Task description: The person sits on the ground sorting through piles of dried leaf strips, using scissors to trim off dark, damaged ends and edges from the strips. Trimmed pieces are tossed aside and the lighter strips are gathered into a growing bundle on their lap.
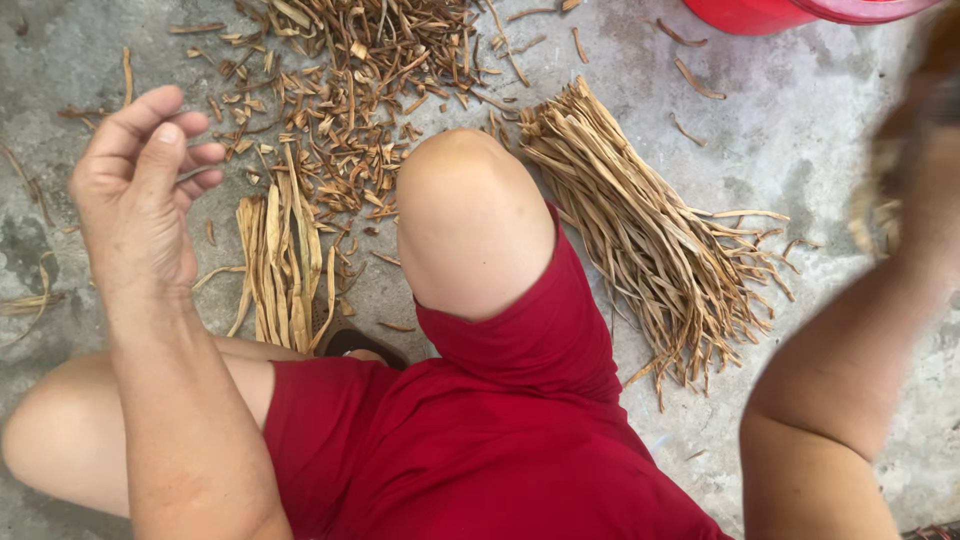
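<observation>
Head view, looking down past a raised bare knee (pixel 470 220) and red shorts (pixel 480 430) onto a stained concrete floor (pixel 800 130). Left hand (pixel 135 200) lifted above the floor, palm turned inward, fingers loosely curled and not closed on anything. Right hand (pixel 915 160) raised at the frame's right edge, blurred; seemingly wrapped around a tuft of tan strips, though impossible to say for certain. Just below and right of the left hand, a small bundle of dried strips (pixel 280 270), flat, tan and ribbon-like, lying side by side on the floor, ends roughly aligned. Right of the knee, a larger sheaf of long strips (pixel 640 230), thin, pale brown, fanned out and fraying toward the lower end. Above the knee, a loose heap of short cut pieces (pixel 350 90), darker brown, scattered across the concrete. Top right corner, the rim of a red plastic tub (pixel 790 12).
</observation>
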